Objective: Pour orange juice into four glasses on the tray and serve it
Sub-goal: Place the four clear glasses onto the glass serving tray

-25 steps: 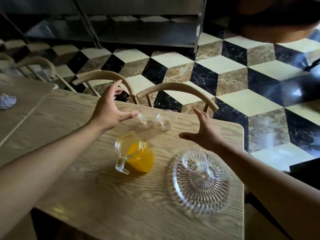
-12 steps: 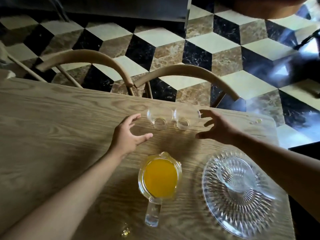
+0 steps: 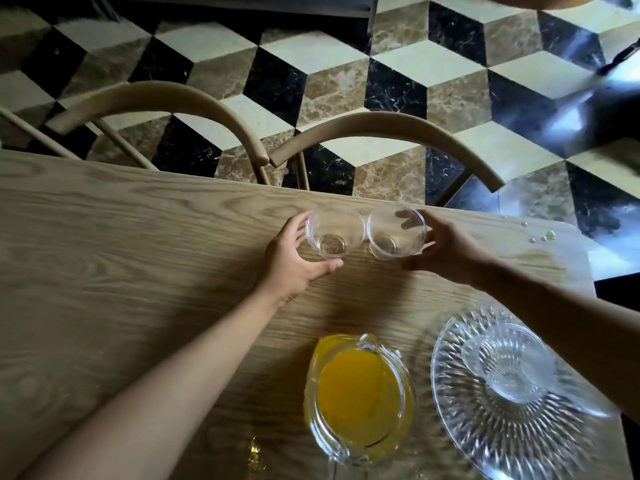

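The head view shows 2 bare hands reaching across a wooden table. The left hand curls around the left glass, thumb under its near side and fingers against its left wall. The right hand grips the right glass, its fingers showing through the clear far wall and its thumb at the near side. These 2 glasses stand upright and empty, touching or nearly touching each other between the 2 hands, close to the table's far edge.

Nearer the person than the grips, 1 glass pitcher of orange juice stands on the table, filled most of the way, its handle pointing toward the person. Just right of the pitcher and under the right forearm lies 1 cut-glass tray. At least 1 clear glass on the tray sits on its far half; a 2nd may overlap it, but the blur makes that impossible to tell.

Beyond the grips, 2 curved wooden chair backs meet end to end past the table's edge, over a tiled floor of black, cream and brown. A few small droplets dot the table to the right of the right hand.
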`<act>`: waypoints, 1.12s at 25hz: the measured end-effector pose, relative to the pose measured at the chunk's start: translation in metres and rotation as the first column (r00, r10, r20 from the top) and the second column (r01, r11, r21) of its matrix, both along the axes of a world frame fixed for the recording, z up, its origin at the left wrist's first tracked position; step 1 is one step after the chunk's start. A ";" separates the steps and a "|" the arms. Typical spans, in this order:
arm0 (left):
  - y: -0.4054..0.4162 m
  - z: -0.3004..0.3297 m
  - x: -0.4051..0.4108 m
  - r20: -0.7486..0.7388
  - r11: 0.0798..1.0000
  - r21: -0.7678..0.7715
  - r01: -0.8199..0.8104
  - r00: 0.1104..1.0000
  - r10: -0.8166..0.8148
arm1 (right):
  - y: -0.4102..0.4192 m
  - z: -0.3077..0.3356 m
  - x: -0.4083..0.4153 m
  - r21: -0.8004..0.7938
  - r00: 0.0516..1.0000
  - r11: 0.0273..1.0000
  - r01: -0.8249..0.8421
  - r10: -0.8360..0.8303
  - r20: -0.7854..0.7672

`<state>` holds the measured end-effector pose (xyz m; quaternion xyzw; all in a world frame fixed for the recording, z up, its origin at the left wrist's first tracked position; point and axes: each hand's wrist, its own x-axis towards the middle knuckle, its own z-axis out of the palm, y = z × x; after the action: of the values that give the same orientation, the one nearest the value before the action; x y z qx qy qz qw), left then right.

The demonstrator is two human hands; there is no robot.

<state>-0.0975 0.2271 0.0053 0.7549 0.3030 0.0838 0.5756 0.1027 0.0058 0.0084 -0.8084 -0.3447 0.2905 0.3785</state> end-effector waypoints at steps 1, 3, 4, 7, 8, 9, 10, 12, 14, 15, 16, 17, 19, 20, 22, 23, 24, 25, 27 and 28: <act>-0.002 0.001 0.002 0.002 1.000 -0.010 0.007 1.000 -0.007 | 0.001 0.000 -0.001 0.017 1.000 1.000 0.005 -0.005 -0.002; -0.007 0.002 0.004 0.007 1.000 -0.020 0.004 1.000 -0.004 | 0.004 0.001 -0.005 0.037 1.000 0.999 0.017 -0.016 -0.026; -0.008 0.001 0.004 0.010 1.000 -0.026 -0.004 1.000 0.004 | 0.005 0.003 -0.008 0.045 0.999 0.999 0.023 -0.021 -0.044; -0.007 0.001 0.004 0.043 0.999 -0.035 -0.021 0.999 0.023 | 0.007 0.009 -0.014 0.053 0.998 0.998 0.038 -0.035 -0.058; -0.006 0.001 0.003 0.054 0.999 -0.036 -0.021 0.998 0.023 | 0.006 0.011 -0.014 0.057 0.998 0.998 0.040 -0.037 -0.058; -0.005 0.003 0.003 0.063 0.999 -0.034 -0.019 0.998 0.022 | 0.005 0.013 -0.015 0.067 0.997 0.997 0.045 -0.041 -0.066; -0.004 0.006 0.001 0.070 0.999 -0.030 -0.020 0.997 0.022 | 0.004 0.016 -0.017 0.079 0.996 0.995 0.058 -0.052 -0.079; -0.004 0.018 0.000 0.090 1.000 -0.006 -0.008 0.996 0.009 | -0.001 0.026 -0.019 0.095 0.992 0.991 0.090 -0.081 -0.096; -0.002 0.032 -0.002 0.103 1.000 0.025 0.010 0.995 -0.012 | -0.006 0.036 -0.021 0.095 0.989 0.990 0.100 -0.089 -0.114; -0.003 0.042 -0.003 0.110 0.999 0.042 0.007 0.994 -0.011 | -0.009 0.043 -0.023 0.099 0.989 0.990 0.101 -0.088 -0.120; -0.004 0.052 -0.005 0.122 0.998 0.055 -0.004 0.993 -0.003 | -0.013 0.051 -0.024 0.111 0.988 0.989 0.102 -0.088 -0.127; -0.006 0.064 -0.006 0.135 0.998 0.069 -0.014 0.991 0.005 | -0.018 0.060 -0.025 0.127 0.987 0.986 0.106 -0.089 -0.136; -0.011 0.088 -0.010 0.160 0.995 0.100 -0.022 0.987 0.006 | -0.029 0.078 -0.027 0.158 0.981 0.978 0.136 -0.111 -0.157; -0.015 0.102 -0.011 0.174 0.993 0.114 -0.026 0.985 0.005 | -0.037 0.088 -0.027 0.176 0.980 0.972 0.157 -0.132 -0.150; -0.026 0.132 -0.014 0.192 0.991 0.130 -0.041 0.981 0.016 | -0.052 0.108 -0.031 0.213 0.979 0.960 0.184 -0.160 -0.123; -0.028 0.146 -0.013 0.203 0.988 0.143 -0.052 0.979 0.022 | -0.057 0.117 -0.031 0.229 0.978 0.954 0.195 -0.172 -0.116; -0.038 0.164 -0.013 0.221 0.985 0.162 -0.061 0.975 0.024 | -0.070 0.130 -0.033 0.250 0.978 0.947 0.200 -0.177 -0.109; -0.049 0.181 -0.014 0.236 0.982 0.174 -0.073 0.971 0.031 | -0.084 0.141 -0.035 0.269 0.979 0.942 0.200 -0.178 -0.103; -0.073 0.210 -0.013 0.266 0.978 0.186 -0.090 0.963 0.037 | -0.113 0.162 -0.037 0.307 0.976 0.927 0.216 -0.195 -0.099; -0.087 0.222 -0.012 0.276 0.977 0.196 -0.084 0.961 0.027 | -0.128 0.171 -0.039 0.328 0.975 0.918 0.222 -0.202 -0.096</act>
<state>-0.1100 0.1402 0.2277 0.7829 0.2320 0.2337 0.5279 0.0637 -0.1218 0.1794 -0.7552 -0.2881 0.2085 0.5506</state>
